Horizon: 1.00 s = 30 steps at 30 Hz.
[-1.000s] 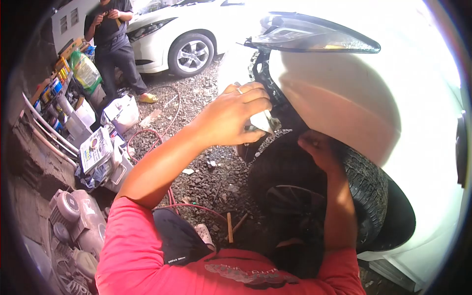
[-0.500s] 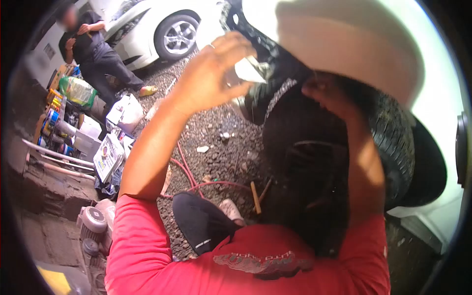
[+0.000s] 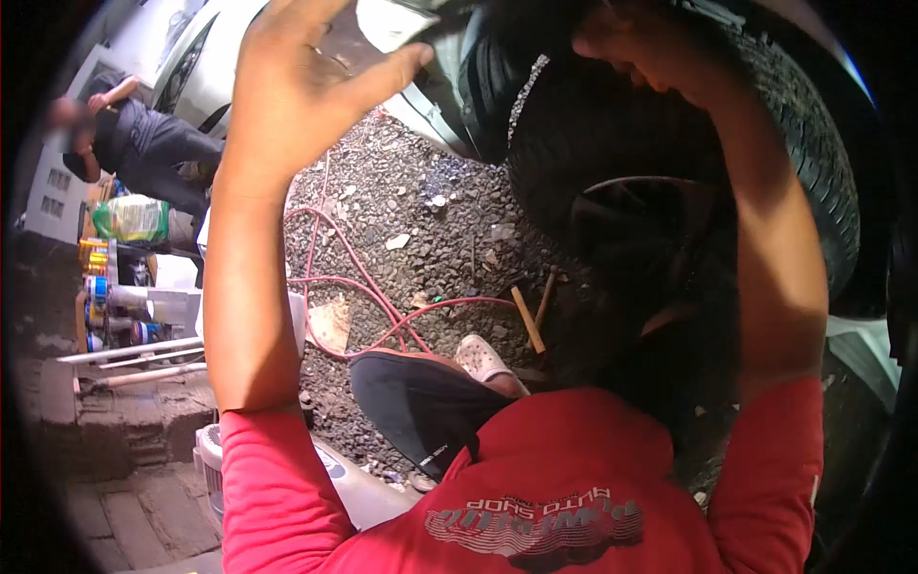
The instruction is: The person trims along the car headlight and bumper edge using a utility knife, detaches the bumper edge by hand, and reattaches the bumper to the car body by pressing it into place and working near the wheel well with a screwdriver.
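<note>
My left hand (image 3: 296, 91) is raised at the top left, its thumb stretched apart from fingers partly cut off by the frame edge. Just beyond it is a bright white and silvery car part (image 3: 397, 24); contact with it cannot be made out. My right hand (image 3: 655, 48) is up in the shadow above a large black tyre (image 3: 803, 124), fingers curled. Whatever it grips is too dark to identify. Between my hands hang dark, curved car parts (image 3: 488, 86) by the wheel opening. Part of the wheel (image 3: 641, 206) shows in deep shade.
Red hose (image 3: 363, 249) loops over the gravel (image 3: 430, 210). Two wooden-looking sticks (image 3: 528, 319) lie near my foot (image 3: 483, 362). Cans and bags (image 3: 129, 220) line the left side. Another person (image 3: 143, 129) is at the upper left, near a white car (image 3: 206, 72). A motor (image 3: 210, 469) stands lower left.
The view has shifted and turned, so my hands appear higher and farther apart. My left thumb is stretched farther from its fingers. The overhead light-coloured panel has left the view.
</note>
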Each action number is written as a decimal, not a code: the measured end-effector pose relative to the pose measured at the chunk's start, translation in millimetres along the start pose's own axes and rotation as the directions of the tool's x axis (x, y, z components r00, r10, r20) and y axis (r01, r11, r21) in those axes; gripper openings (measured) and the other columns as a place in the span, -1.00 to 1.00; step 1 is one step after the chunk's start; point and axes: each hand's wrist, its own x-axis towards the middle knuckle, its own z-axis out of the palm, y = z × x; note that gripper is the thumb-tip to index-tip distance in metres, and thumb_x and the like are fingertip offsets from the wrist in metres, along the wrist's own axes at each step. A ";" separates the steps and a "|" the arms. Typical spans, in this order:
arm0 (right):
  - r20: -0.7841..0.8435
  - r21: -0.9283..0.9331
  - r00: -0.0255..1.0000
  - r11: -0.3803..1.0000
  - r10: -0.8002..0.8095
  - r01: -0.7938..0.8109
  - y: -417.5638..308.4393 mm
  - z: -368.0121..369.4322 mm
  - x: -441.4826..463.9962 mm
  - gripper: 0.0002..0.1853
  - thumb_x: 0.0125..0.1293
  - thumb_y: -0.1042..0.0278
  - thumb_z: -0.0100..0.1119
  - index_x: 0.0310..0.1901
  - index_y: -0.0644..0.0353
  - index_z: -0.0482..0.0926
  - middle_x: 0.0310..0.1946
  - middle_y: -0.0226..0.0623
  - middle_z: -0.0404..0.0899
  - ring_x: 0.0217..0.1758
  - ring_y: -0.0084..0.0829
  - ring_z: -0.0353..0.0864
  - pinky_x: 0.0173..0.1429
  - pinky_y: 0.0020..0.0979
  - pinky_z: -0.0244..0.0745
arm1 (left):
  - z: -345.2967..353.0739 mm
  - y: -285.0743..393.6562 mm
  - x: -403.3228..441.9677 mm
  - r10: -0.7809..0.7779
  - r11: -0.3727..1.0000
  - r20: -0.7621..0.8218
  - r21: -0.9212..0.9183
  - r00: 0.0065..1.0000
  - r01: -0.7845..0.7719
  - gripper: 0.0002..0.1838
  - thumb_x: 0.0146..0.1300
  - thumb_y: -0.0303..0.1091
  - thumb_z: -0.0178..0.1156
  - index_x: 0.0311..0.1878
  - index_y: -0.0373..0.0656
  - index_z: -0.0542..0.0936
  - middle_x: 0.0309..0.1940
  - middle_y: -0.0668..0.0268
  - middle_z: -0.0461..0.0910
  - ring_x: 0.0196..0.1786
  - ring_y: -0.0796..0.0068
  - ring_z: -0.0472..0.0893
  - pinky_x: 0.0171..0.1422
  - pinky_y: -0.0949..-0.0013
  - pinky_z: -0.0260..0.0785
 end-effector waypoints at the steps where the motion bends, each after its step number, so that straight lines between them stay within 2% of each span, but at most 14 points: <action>1: 0.003 -0.071 0.994 0.991 0.114 -0.113 -37.1 -7.2 -15.8 -0.70 0.46 -0.01 0.40 -0.14 0.07 0.73 -0.51 -0.45 0.57 -0.50 -0.53 0.54 -0.40 -0.40 0.42 | 1.6 0.9 -0.3 0.006 1.000 0.011 -0.008 1.000 -0.005 -0.41 0.00 -0.36 0.64 0.14 -0.30 0.68 0.14 0.06 0.70 0.29 0.13 0.67 0.46 0.13 0.51; 2: -0.002 -0.144 0.976 0.966 0.219 -0.217 -56.5 -10.5 -23.6 -0.72 0.48 0.04 0.40 -0.16 0.11 0.72 -0.50 -0.35 0.63 -0.44 -0.41 0.64 -0.30 -0.30 0.53 | 1.0 1.0 0.1 -0.024 0.998 0.030 0.053 0.999 0.023 -0.40 0.01 -0.35 0.63 0.14 -0.29 0.67 0.15 0.08 0.69 0.30 0.15 0.66 0.46 0.13 0.51; 3: -0.004 -0.136 0.976 0.967 0.217 -0.216 -39.0 -7.4 -15.8 -0.72 0.48 0.04 0.40 -0.16 0.11 0.72 -0.50 -0.35 0.63 -0.44 -0.41 0.64 -0.30 -0.30 0.53 | -1.0 0.3 0.9 -0.055 0.992 0.045 0.119 0.997 0.049 -0.40 0.01 -0.35 0.63 0.14 -0.28 0.67 0.16 0.10 0.69 0.30 0.16 0.66 0.46 0.14 0.52; 5: 0.108 0.179 0.993 0.982 0.039 -0.058 8.6 -0.5 7.4 -0.67 0.44 -0.07 0.45 -0.13 0.04 0.76 -0.50 -0.40 0.64 -0.44 -0.43 0.64 -0.31 -0.34 0.51 | 1.8 -0.3 -0.9 -0.065 0.996 0.035 0.068 0.997 0.063 -0.41 0.00 -0.35 0.64 0.12 -0.28 0.67 0.14 0.10 0.69 0.28 0.16 0.67 0.44 0.16 0.53; 6: 0.100 0.183 0.994 0.982 0.034 -0.052 4.5 -1.9 7.3 -0.67 0.44 -0.07 0.45 -0.13 0.04 0.76 -0.50 -0.40 0.64 -0.44 -0.43 0.64 -0.31 -0.34 0.51 | 3.6 0.5 1.1 -0.079 0.997 0.019 0.012 0.997 0.079 -0.43 -0.01 -0.36 0.64 0.10 -0.27 0.66 0.12 0.10 0.69 0.26 0.16 0.68 0.42 0.18 0.54; 8: 0.065 -0.151 0.997 0.988 0.029 -0.019 -8.3 -7.7 4.6 -0.67 0.48 -0.09 0.43 -0.02 -0.01 0.81 -0.47 -0.41 0.67 -0.36 -0.45 0.67 -0.19 -0.35 0.53 | -10.8 20.2 9.6 -0.124 0.991 0.163 0.065 0.979 0.115 -0.27 0.13 -0.21 0.57 0.35 -0.31 0.59 0.33 -0.07 0.60 0.45 -0.03 0.58 0.57 0.09 0.43; 10: 0.046 -0.120 0.999 0.993 0.022 -0.017 -5.9 -7.0 4.2 -0.68 0.47 -0.08 0.43 -0.05 0.00 0.79 -0.48 -0.44 0.64 -0.40 -0.49 0.62 -0.26 -0.38 0.48 | 0.4 6.3 6.6 -0.038 0.998 0.040 0.059 0.998 0.036 -0.40 0.03 -0.37 0.67 0.19 -0.18 0.71 0.24 0.08 0.70 0.36 0.09 0.65 0.49 0.15 0.45; 14: 0.012 0.024 1.000 1.000 0.011 -0.012 6.3 4.9 6.3 -0.71 0.42 -0.03 0.43 -0.16 0.03 0.70 -0.53 -0.52 0.50 -0.57 -0.67 0.44 -0.53 -0.51 0.27 | 1.3 7.6 7.0 -0.014 0.998 -0.004 0.061 1.000 0.014 -0.40 -0.01 -0.39 0.67 0.16 -0.17 0.71 0.21 0.11 0.71 0.32 0.10 0.67 0.45 0.17 0.46; 21: 0.007 0.090 1.000 0.996 0.012 -0.012 4.3 7.1 3.9 -0.71 0.40 0.00 0.45 -0.15 0.04 0.71 -0.54 -0.53 0.48 -0.57 -0.66 0.44 -0.53 -0.51 0.28 | 1.6 5.5 6.1 0.010 0.997 -0.033 0.082 0.999 -0.008 -0.40 -0.03 -0.36 0.65 0.16 -0.16 0.71 0.19 0.05 0.72 0.36 -0.03 0.66 0.50 0.06 0.44; 23: -0.012 -0.025 0.997 0.997 0.079 -0.079 -5.0 4.7 1.8 -0.67 0.41 -0.05 0.46 -0.08 0.05 0.74 -0.51 -0.50 0.54 -0.57 -0.65 0.44 -0.51 -0.50 0.30 | 0.8 4.0 5.5 0.008 0.988 -0.020 0.153 1.000 -0.005 -0.38 -0.03 -0.35 0.66 0.17 -0.17 0.71 0.21 0.05 0.72 0.40 -0.03 0.65 0.53 -0.04 0.43; 26: -0.065 0.057 0.997 0.998 0.041 -0.038 7.7 5.5 0.0 -0.61 0.39 -0.08 0.50 -0.01 0.06 0.77 -0.45 -0.47 0.63 -0.54 -0.65 0.47 -0.49 -0.51 0.34 | 1.8 6.8 1.0 -0.129 0.991 -0.039 0.022 0.991 0.130 -0.31 -0.11 -0.38 0.68 0.19 -0.16 0.69 0.23 0.05 0.68 0.40 -0.07 0.63 0.47 0.03 0.50; 27: -0.015 0.118 0.998 0.991 0.059 -0.057 8.8 4.7 1.6 -0.63 0.38 -0.05 0.53 -0.01 0.07 0.78 -0.41 -0.47 0.67 -0.51 -0.65 0.50 -0.47 -0.51 0.36 | 2.5 10.6 2.6 -0.210 0.976 -0.037 -0.059 0.977 0.208 -0.32 -0.14 -0.41 0.69 0.16 -0.16 0.69 0.24 0.06 0.66 0.39 -0.09 0.63 0.43 0.03 0.53; 28: 0.038 0.167 0.996 0.983 0.075 -0.080 9.3 3.9 2.7 -0.64 0.37 -0.01 0.56 0.00 0.07 0.79 -0.37 -0.46 0.71 -0.48 -0.65 0.53 -0.44 -0.51 0.39 | 5.6 9.7 0.4 -0.168 0.986 -0.071 -0.032 0.983 0.166 -0.34 -0.12 -0.39 0.67 0.16 -0.16 0.69 0.24 0.08 0.65 0.39 -0.07 0.63 0.42 0.01 0.55; 30: 0.055 0.079 0.976 0.973 0.213 -0.216 1.3 -0.7 0.9 -0.62 0.37 0.10 0.56 0.08 0.12 0.75 -0.26 -0.42 0.73 -0.48 -0.61 0.55 -0.39 -0.48 0.47 | 21.2 2.6 -4.5 -0.104 0.993 -0.174 0.036 0.979 0.112 -0.38 -0.05 -0.34 0.61 0.17 -0.14 0.68 0.22 0.13 0.65 0.40 -0.04 0.62 0.42 -0.02 0.56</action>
